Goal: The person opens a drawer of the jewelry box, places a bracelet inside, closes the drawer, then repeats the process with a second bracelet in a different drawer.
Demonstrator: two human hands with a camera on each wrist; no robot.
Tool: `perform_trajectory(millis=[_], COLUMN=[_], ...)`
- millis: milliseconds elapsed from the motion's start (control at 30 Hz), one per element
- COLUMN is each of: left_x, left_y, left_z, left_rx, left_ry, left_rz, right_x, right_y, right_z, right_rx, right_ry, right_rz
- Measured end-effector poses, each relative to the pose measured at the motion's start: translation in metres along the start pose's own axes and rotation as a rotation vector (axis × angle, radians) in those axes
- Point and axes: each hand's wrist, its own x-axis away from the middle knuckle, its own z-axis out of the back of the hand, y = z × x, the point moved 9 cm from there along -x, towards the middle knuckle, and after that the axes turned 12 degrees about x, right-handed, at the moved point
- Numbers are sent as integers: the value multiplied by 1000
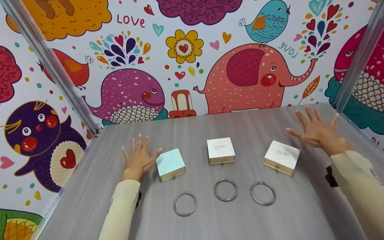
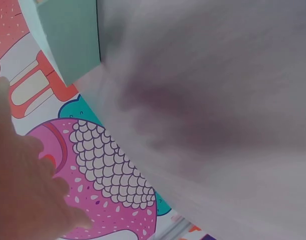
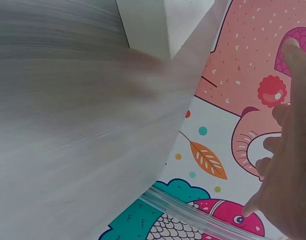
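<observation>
My left hand [image 1: 137, 162] is spread out just left of a mint-green box [image 1: 171, 164], its thumb near the box's upper left corner; I cannot tell whether they touch. The right hand [image 1: 321, 133], fingers splayed, is above and to the right of a white box [image 1: 282, 156]. Another white box [image 1: 221, 150] sits between these two. In front of the boxes lie three bangle-like rings: a left ring [image 1: 174, 204], a middle ring [image 1: 215, 190] and a right ring [image 1: 251, 193]. Both wrist views show a box side close by, the mint box [image 2: 75, 40] and a white box [image 3: 147, 25].
The boxes and rings are on a grey wood-grain table [image 1: 232, 223]. Behind it stands a wall [image 1: 192, 80] printed with cartoon animals. Metal posts rise at the table's far corners, a left post [image 1: 55, 73] and a right post [image 1: 358, 56].
</observation>
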Motion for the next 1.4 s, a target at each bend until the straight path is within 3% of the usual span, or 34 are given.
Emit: perform_trajectory(millis=[567,933,1400], left_x=[7,17,27], left_y=[0,-2,-3], left_z=[-3,-1,-7], left_rx=[12,16,97], left_ry=[3,-11,-39], left_rz=[-21,-96,-110], right_x=[1,7,13], right_y=[-2,-5,-38], right_z=[3,6,7], right_rx=[-15,-37,-45], right_ry=[2,67,88], right_rz=[30,70,116])
